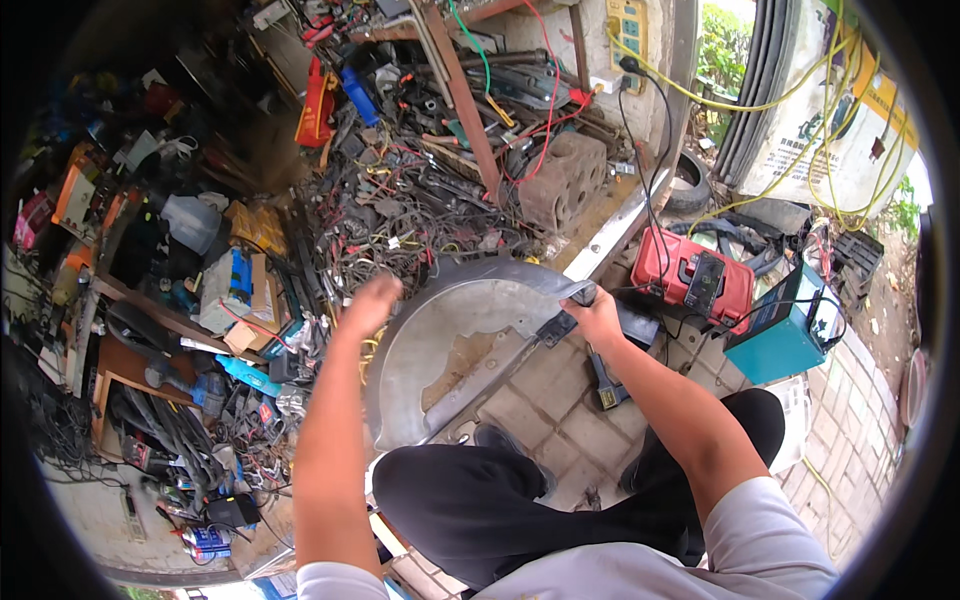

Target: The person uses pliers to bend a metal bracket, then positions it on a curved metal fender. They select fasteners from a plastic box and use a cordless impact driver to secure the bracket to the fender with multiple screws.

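Note:
A large half-round grey panel [400,345] with a wide dark curved rim stands between my knees and the heap of parts, a ragged tan patch on its face. My right hand [598,318] is closed at the rim's right end, round a small dark piece [582,294] whose kind I cannot make out. Just below that hand, a black block [556,329] sits at the panel's straight edge. My left hand [374,304], blurred by motion, is beside the rim's upper left; its fingers are too smeared to read.
Tangled wires and tools [420,215] pile up beyond the panel. To the right are a red case [668,262], a teal box [785,325] and a black cordless tool [606,380] on the paving. A perforated block [568,180] stands behind. Yellow cords hang at upper right.

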Demonstrator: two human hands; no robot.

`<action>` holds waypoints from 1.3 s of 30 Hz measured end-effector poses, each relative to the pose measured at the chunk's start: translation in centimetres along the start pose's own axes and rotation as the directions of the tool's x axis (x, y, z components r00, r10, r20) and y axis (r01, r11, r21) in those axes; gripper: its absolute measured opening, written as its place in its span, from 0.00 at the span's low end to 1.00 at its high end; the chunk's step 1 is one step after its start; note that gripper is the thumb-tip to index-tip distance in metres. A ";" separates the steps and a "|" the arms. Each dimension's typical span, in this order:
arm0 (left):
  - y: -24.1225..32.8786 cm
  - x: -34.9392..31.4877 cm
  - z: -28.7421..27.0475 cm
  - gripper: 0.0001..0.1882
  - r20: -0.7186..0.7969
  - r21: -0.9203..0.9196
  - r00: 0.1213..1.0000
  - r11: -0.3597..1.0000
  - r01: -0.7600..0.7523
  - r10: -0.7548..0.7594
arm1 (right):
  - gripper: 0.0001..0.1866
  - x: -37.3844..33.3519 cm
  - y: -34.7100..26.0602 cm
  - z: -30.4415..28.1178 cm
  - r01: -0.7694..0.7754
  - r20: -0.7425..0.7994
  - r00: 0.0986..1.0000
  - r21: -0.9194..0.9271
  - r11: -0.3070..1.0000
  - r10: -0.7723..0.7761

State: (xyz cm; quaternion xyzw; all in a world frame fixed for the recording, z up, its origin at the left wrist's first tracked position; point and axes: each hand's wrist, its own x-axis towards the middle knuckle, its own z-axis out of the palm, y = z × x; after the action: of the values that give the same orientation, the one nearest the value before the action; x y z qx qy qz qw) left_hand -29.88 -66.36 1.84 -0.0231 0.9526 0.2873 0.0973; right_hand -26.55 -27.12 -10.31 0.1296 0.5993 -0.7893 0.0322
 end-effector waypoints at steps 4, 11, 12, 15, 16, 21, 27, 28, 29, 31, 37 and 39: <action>-1.0 8.1 -0.4 0.31 -0.161 0.368 0.974 0.926 -0.090 0.159 | 0.08 -0.2 1.0 -0.9 0.062 0.008 0.998 -0.091 0.994 -0.061; -3.5 13.4 4.2 0.33 -0.083 0.549 0.996 0.835 0.016 0.036 | 0.09 1.8 0.5 -1.0 0.172 0.023 0.985 -0.146 0.974 -0.170; -3.4 13.1 4.2 0.34 -0.062 0.539 0.997 0.842 0.003 0.036 | 0.09 2.0 0.4 -0.9 0.118 0.001 0.993 -0.148 0.982 -0.119; -0.7 11.2 2.1 0.34 -0.133 0.363 0.990 0.932 -0.001 0.053 | 0.09 2.1 0.3 -1.1 0.166 -0.016 0.985 -0.174 0.971 -0.172; 0.9 10.0 1.1 0.33 -0.192 0.349 0.978 0.937 -0.013 0.085 | 0.09 1.9 0.3 -1.3 0.165 -0.022 0.985 -0.192 0.968 -0.172; 9.8 -3.8 3.0 0.14 -0.083 0.014 0.970 0.973 -0.230 0.230 | 0.09 1.2 0.7 -2.3 0.065 -0.067 0.995 -0.159 0.985 -0.076; 10.8 -11.7 14.6 0.14 0.104 0.293 0.991 0.950 -0.106 0.078 | 0.06 0.6 -0.2 -2.1 0.125 -0.030 0.991 -0.142 0.982 -0.130; 10.1 -11.8 15.4 0.15 -0.013 0.262 0.997 0.962 -0.075 0.082 | 0.06 0.2 -0.4 -2.0 0.103 -0.036 0.994 -0.114 0.988 -0.107; 9.5 -11.8 16.0 0.17 -0.007 0.263 0.999 0.964 -0.036 0.039 | 0.06 -0.1 -0.7 -1.8 0.047 -0.070 0.996 -0.112 0.993 -0.055; 8.7 -11.9 17.0 0.21 0.015 0.258 0.998 0.965 0.051 -0.057 | 0.06 -0.8 -1.1 -1.1 0.081 -0.080 0.993 -0.073 0.994 -0.087; 6.4 -10.3 18.4 0.27 -0.349 0.180 0.935 0.984 0.003 0.061 | 0.07 -1.1 -2.8 0.9 0.046 -0.124 0.992 0.082 0.996 -0.036; 4.8 -9.0 17.9 0.30 -0.319 0.227 0.943 0.974 -0.026 0.100 | 0.07 -1.2 -3.6 1.1 -0.005 -0.142 0.990 0.148 0.989 0.027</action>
State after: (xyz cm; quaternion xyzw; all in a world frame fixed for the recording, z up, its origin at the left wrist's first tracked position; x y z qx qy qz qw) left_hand -18.47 -52.55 -8.34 -0.0290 0.9815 0.1757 -0.0699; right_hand -26.28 -27.27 -6.42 0.1929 0.5391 -0.8197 -0.0143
